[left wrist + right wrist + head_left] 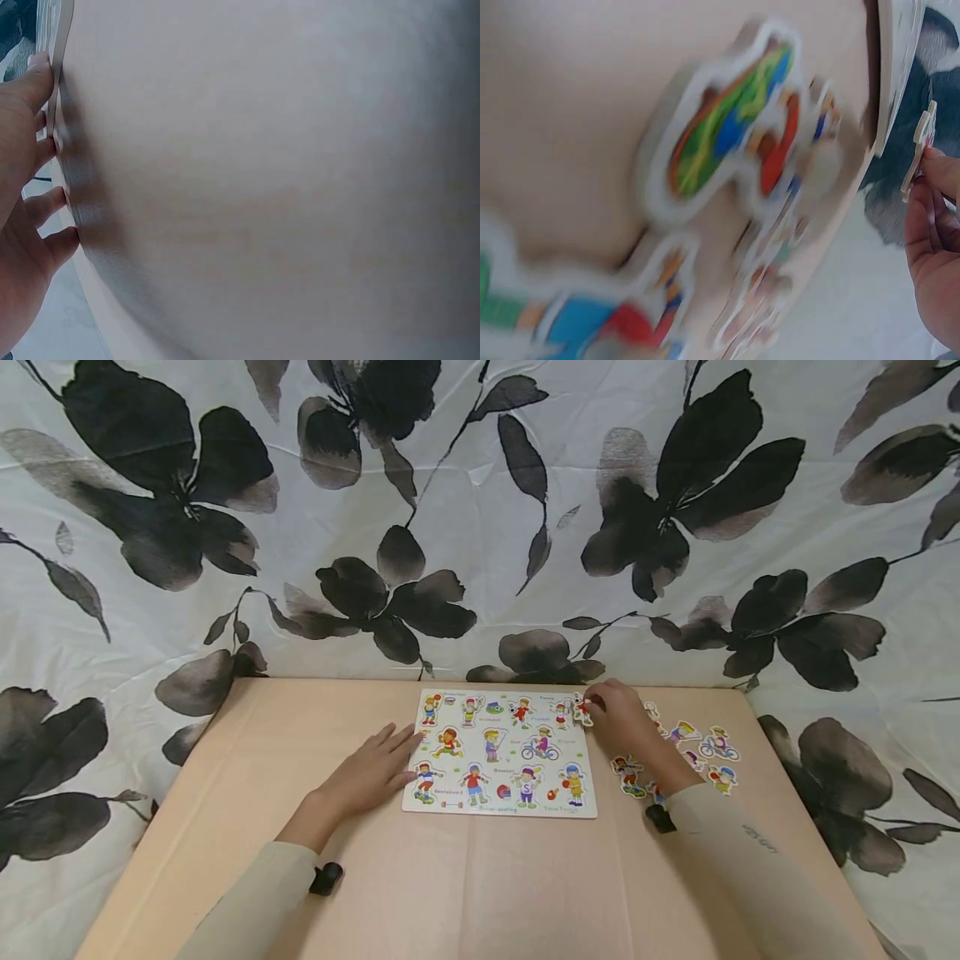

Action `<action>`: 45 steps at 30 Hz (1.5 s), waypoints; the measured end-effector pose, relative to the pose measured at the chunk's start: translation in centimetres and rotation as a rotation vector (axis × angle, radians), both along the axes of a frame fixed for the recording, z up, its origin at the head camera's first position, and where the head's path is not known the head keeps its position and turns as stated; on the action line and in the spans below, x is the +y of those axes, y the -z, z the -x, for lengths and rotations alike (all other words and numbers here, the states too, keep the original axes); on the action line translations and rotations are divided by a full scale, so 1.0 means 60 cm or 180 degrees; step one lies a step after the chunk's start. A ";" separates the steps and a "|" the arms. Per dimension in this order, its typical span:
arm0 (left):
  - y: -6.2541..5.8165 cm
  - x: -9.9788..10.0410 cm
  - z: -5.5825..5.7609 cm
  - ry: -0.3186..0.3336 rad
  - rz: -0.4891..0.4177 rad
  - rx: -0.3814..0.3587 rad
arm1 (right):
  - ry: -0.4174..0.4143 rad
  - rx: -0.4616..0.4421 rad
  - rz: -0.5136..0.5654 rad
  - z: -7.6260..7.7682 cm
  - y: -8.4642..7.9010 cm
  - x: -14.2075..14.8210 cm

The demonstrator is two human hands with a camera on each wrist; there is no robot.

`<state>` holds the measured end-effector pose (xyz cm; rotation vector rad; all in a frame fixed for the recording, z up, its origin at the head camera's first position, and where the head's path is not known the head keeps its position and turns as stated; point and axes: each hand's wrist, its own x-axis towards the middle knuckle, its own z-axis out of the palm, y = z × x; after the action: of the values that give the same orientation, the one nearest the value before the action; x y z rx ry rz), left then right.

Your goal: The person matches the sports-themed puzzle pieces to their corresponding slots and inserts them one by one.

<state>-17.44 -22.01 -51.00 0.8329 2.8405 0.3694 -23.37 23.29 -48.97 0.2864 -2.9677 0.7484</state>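
White piece (581, 710), right hand (624, 718) pinching; wrist: edge-on; head: figured, apparently.

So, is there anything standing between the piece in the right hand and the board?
Nothing visible: the right hand holds the piece by the far right corner of the board, and loose pieces lie to its right.

Passage lies over the table (525, 885) in front of the board (512, 760); loose pieces (718, 744) crowd the right.
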 end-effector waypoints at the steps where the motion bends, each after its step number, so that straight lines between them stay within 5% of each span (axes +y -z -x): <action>1: 0.000 0.000 0.000 -0.0001 0.0004 -0.0003 | -0.0040 0.0000 0.0015 -0.001 -0.001 -0.007; 23: -0.008 -0.003 -0.004 0.0015 -0.0020 0.0018 | -0.0437 -0.0068 -0.0269 0.027 0.019 -0.151; 45: -0.001 -0.002 -0.003 0.0027 -0.0063 0.0022 | -0.0541 -0.0084 -0.0638 0.038 0.029 -0.177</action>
<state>-17.26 -22.14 -50.95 0.8513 2.8433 0.3949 -25.65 12.67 -50.68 0.5508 -3.0756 0.4706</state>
